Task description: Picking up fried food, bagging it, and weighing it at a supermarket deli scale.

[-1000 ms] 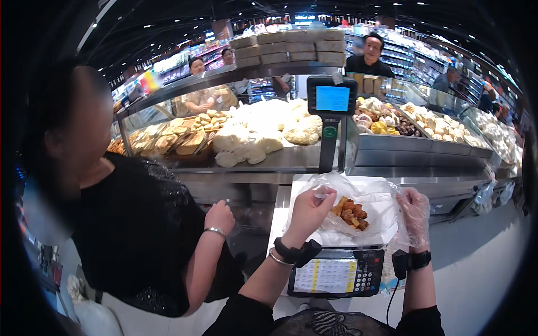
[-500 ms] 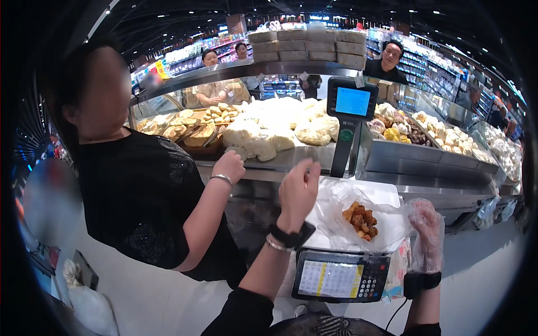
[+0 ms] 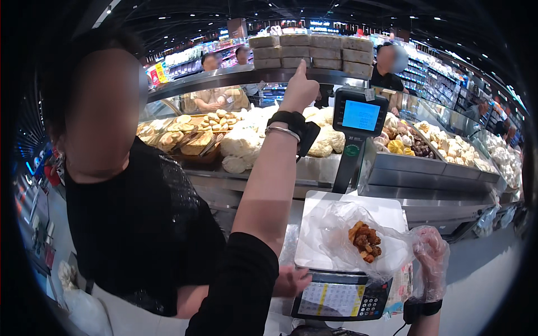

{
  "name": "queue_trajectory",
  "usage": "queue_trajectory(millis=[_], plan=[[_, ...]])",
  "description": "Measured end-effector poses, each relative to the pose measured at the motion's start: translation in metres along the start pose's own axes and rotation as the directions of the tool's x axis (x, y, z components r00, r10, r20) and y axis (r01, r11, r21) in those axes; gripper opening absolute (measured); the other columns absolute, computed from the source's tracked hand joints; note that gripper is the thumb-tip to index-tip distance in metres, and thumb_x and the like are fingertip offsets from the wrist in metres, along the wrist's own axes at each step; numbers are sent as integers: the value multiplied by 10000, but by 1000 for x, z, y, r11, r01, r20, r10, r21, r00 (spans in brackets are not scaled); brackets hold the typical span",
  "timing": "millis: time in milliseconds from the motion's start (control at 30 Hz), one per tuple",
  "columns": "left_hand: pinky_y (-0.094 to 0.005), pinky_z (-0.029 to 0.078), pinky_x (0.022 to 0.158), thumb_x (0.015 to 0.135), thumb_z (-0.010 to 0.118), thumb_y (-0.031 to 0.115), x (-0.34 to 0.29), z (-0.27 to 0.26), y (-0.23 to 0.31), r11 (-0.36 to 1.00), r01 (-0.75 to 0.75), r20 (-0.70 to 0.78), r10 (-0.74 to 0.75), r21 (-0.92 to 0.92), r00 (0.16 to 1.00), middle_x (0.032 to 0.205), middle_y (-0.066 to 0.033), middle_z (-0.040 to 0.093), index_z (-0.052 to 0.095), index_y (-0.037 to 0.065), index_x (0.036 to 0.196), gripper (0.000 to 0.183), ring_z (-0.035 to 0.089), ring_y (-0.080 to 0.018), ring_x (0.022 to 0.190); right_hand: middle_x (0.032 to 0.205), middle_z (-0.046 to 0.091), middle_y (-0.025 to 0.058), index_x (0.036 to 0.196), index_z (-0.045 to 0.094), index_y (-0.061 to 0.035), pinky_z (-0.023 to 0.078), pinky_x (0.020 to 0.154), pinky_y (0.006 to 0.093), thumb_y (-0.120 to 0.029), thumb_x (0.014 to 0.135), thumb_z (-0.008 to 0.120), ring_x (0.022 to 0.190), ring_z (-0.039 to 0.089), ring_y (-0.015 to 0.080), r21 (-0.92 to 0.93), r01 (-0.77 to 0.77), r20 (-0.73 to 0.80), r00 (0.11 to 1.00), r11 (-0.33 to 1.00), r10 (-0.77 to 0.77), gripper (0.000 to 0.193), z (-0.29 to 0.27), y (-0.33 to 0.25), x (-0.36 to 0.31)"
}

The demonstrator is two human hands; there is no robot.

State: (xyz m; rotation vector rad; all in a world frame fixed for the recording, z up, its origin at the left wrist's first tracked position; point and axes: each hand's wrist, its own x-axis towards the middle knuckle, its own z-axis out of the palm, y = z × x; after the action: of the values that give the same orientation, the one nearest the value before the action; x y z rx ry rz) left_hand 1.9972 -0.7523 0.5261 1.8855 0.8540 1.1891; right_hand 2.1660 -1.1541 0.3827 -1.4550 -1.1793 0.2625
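Note:
My left hand (image 3: 300, 92) is raised over the display counter, its index finger stretched out and the other fingers curled, holding nothing. Its fingertip overlaps the stack of pale wrapped blocks (image 3: 325, 55) in my view; I cannot tell if it touches them. At the right, my right hand (image 3: 430, 249), in a clear plastic glove, is closed on the edge of a clear plastic bag (image 3: 392, 252). Brown fried food pieces (image 3: 365, 242) lie in the opened bag. Under the bag is the white plate of a weighing scale (image 3: 314, 207), with a keypad (image 3: 370, 305) at its front.
A person in black (image 3: 134, 235) stands close at my left, with a hand (image 3: 291, 281) beside the scale's keypad. The scale's screen (image 3: 361, 115) rises on a post. Steamed buns and flatbreads (image 3: 196, 134) fill the glass counter. Several people stand beyond it.
My left hand has moved up and away from above the scale to point at the stacked blocks. The person beside me leans nearer, their hand now lower by the scale.

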Motion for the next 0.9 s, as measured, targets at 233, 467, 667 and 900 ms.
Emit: queue_trajectory(millis=[233,467,667,900], plan=[[-371,428,936,684,498,95,-1,25,-35,996,-90,-87,91,11,992,1203,-316,536,277,-15,1417,774,537,-388,1131,883,594,91,756,565,-3,421,800,294,-100,663,708,842,558,184,0,-4,-13,1000,1000,4,196,-10,-11,-14],[-295,355,387,832,581,242,-42,19,-21,989,-114,-45,111,-92,993,646,-48,530,498,24,1118,369,488,-144,473,917,621,51,892,611,-16,441,821,293,-176,726,728,884,571,151,-99,24,23,999,995,-22,258,-2,3,-5],[-264,291,413,856,579,198,-186,61,46,959,-264,-218,282,107,934,641,-12,484,541,12,1030,257,431,-98,487,945,628,34,952,649,-15,428,829,246,-171,742,775,892,551,84,188,-168,7,985,968,170,290,-9,12,0],[-228,216,444,884,576,147,-339,89,74,924,-260,-379,356,282,854,635,30,431,591,-1,927,155,363,-45,503,1244,516,109,1297,472,-71,450,944,332,-336,623,852,1101,539,219,-73,373,-88,921,925,-379,817,-12,38,-26]])
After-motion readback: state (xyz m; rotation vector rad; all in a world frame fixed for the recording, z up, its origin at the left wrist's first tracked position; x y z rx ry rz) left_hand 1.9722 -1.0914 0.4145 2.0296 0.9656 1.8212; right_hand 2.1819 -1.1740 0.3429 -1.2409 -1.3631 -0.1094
